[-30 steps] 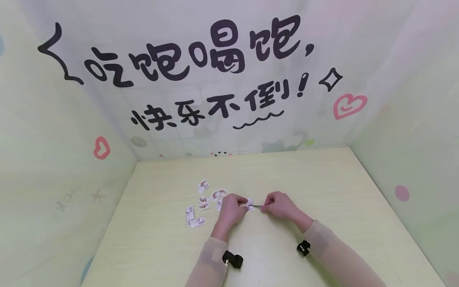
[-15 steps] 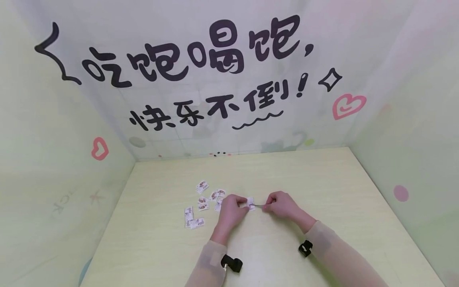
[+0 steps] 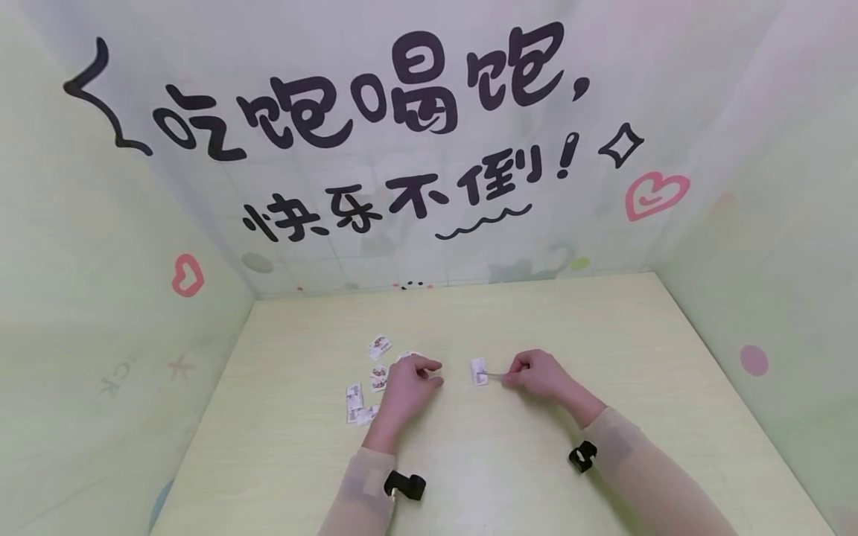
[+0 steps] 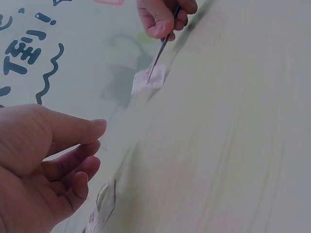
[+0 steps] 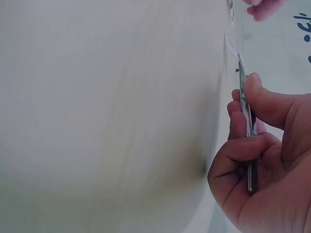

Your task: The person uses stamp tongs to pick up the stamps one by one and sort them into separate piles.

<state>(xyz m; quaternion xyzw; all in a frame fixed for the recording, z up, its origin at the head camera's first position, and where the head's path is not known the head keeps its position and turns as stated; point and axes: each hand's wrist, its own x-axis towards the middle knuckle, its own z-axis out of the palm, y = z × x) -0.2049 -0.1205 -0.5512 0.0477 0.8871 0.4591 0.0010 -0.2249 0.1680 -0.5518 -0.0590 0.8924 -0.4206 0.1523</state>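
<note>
My right hand (image 3: 544,377) holds metal tweezers (image 5: 251,174) between thumb and fingers. At the tweezers' tips is a small white card (image 4: 140,84) with faint print, close over the table in the head view. My left hand (image 3: 405,388) is apart from that card, to its left, with fingers loosely bent and nothing between them. Below those fingers in the left wrist view lies another small printed piece (image 4: 106,206). Part of the group of small cards is hidden behind the left hand in the head view.
Several small printed cards lie left of the left hand, among them a white card (image 3: 379,346) at the back and a card (image 3: 354,398) further left. The pale wooden table (image 3: 509,476) is bounded by printed walls (image 3: 322,268) at the back and sides.
My left hand has let go of the card and moved left, over the other cards. The right hand has shifted slightly right and away from me, carrying the card in the tweezers.
</note>
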